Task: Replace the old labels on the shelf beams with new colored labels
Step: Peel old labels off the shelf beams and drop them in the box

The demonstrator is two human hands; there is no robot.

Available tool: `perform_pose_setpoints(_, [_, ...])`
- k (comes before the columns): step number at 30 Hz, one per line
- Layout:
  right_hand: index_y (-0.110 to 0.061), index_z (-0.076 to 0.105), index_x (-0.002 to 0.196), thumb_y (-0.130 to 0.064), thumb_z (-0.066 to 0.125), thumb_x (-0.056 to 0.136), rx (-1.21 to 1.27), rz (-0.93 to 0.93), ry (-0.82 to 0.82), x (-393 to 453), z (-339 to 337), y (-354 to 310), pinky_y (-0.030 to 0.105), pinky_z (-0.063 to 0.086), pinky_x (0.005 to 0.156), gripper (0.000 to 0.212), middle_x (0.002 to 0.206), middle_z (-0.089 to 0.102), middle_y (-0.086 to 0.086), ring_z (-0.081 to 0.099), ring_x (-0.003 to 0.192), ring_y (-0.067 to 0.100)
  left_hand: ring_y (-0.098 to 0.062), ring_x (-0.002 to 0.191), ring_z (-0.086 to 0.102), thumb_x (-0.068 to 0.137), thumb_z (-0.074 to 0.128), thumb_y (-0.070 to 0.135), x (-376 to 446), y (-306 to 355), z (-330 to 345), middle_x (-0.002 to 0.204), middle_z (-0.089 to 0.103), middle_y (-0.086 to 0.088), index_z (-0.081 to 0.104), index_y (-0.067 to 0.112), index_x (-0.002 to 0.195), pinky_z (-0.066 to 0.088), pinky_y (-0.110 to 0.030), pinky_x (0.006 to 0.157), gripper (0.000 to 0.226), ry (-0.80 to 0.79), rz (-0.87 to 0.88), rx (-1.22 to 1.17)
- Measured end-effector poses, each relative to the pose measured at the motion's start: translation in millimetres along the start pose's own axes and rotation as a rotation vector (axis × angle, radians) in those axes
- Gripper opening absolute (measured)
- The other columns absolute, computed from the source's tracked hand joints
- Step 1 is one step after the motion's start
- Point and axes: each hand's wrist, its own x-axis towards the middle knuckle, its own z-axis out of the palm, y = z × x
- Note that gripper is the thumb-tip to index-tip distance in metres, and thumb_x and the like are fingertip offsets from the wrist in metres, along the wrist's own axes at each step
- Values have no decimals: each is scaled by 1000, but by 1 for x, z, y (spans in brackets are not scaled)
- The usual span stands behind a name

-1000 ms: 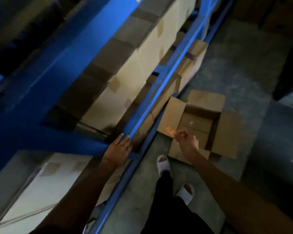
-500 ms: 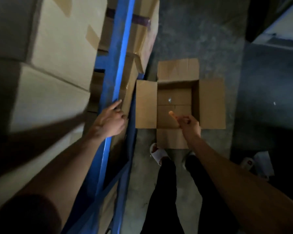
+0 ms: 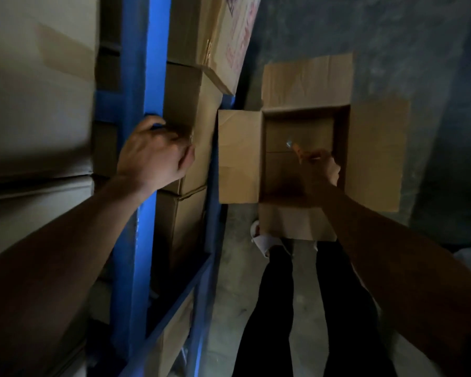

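At left of centre, the blue shelf beam (image 3: 144,77) is gripped by the left hand (image 3: 158,156). Right of centre, a small orange label (image 3: 299,152) is pinched in the right hand (image 3: 320,170) over the open cardboard box (image 3: 375,156) on the floor (image 3: 297,28).

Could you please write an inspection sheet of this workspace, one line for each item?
Surface: grey concrete floor, dim light.
Job's things: blue shelf beam; small orange strip pinched in the right hand; whether it is a label cannot be told.
Clutter: open cardboard box on the floor, a tiny pale scrap inside.
Grippers: left hand on the beam; right hand over the open box.
Cables: nothing seen.
Surroundings: stacked cartons on the shelves.
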Motion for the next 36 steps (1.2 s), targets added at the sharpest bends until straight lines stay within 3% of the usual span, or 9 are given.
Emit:
perform_pose_setpoints(6, [-19, 67, 114, -50, 63, 87, -116, 24, -31, 47, 32, 9, 49, 53, 91, 41, 116, 65, 15, 60, 110, 37, -28, 63, 64, 102, 37, 34, 0, -1, 6, 67, 71, -13, 70, 8, 74, 45, -41, 95, 50, -21, -6, 11])
perform_pose_setpoints(11, [-13, 65, 118, -27, 55, 96, -185, 50, -15, 69, 51, 12, 47, 49, 91, 28, 123, 58, 20, 57, 113, 41, -27, 63, 64, 103, 38, 32, -1, -2, 10, 66, 71, -12, 70, 6, 72, 45, -40, 95, 51, -18, 12, 42])
perform_pose_setpoints(15, [-8, 60, 125, -29, 44, 100, -213, 52, 6, 76, 52, 20, 47, 45, 95, 36, 128, 54, 21, 53, 117, 42, -26, 62, 64, 102, 41, 30, -3, -3, 12, 68, 71, -11, 70, 6, 72, 45, -39, 94, 48, 0, 21, 76])
perform_pose_setpoints(21, [-11, 59, 127, -34, 41, 99, -265, 49, -13, 66, 41, 16, 45, 44, 98, 40, 130, 54, 20, 53, 119, 41, -27, 62, 64, 101, 41, 28, -1, -2, 10, 67, 71, -12, 70, 6, 71, 44, -40, 94, 47, 10, 25, 64])
perform_pose_setpoints(26, [-14, 59, 127, -41, 42, 98, -234, -99, -173, 36, 30, -21, 38, 44, 100, 43, 130, 60, 14, 55, 122, 34, -28, 65, 65, 99, 43, 29, -1, 0, 5, 69, 72, -11, 70, 7, 72, 41, -38, 93, 44, 45, -11, 66])
perform_pose_setpoints(31, [-22, 58, 123, -26, 50, 95, -209, -277, -337, -12, 13, -75, 35, 41, 99, 29, 129, 61, 9, 54, 121, 31, -27, 84, 65, 99, 34, 37, -1, 0, 1, 78, 75, -7, 74, 11, 79, 43, -37, 95, 51, -60, -79, -31])
perform_pose_setpoints(34, [-16, 55, 128, -22, 50, 97, -164, -310, -423, -54, -6, -99, 34, 39, 102, 32, 133, 57, 11, 52, 123, 30, -27, 72, 66, 96, 45, 34, -1, 0, -15, 66, 72, -6, 74, 12, 71, 43, -37, 96, 44, -87, -87, -134])
perform_pose_setpoints(36, [-18, 56, 127, -24, 52, 95, -120, -371, -415, -88, -28, -111, 32, 46, 94, 33, 126, 60, 10, 57, 113, 28, -29, 68, 67, 95, 50, 31, 3, 3, -31, 63, 71, -9, 72, 12, 70, 45, -35, 94, 38, -137, -153, -263])
